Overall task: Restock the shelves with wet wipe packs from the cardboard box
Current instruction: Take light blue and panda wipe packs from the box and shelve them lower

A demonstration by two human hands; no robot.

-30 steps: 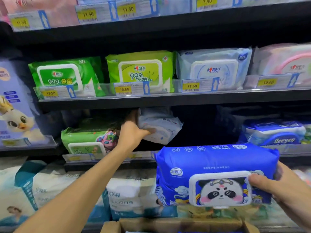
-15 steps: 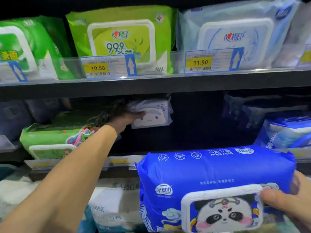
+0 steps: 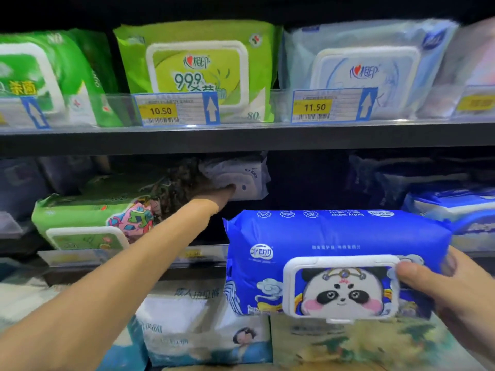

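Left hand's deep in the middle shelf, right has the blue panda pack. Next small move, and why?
Probably the left hand finishes pushing the pale pack toward the back of the middle shelf. Its fingers rest on that pack's front, and the dark gap beside it looks wide enough for the blue panda pack, which the right hand holds just in front.

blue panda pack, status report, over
Right hand holds blue panda pack before shelf gap. Left hand deep inside, on pale pack. Left arm crosses path.
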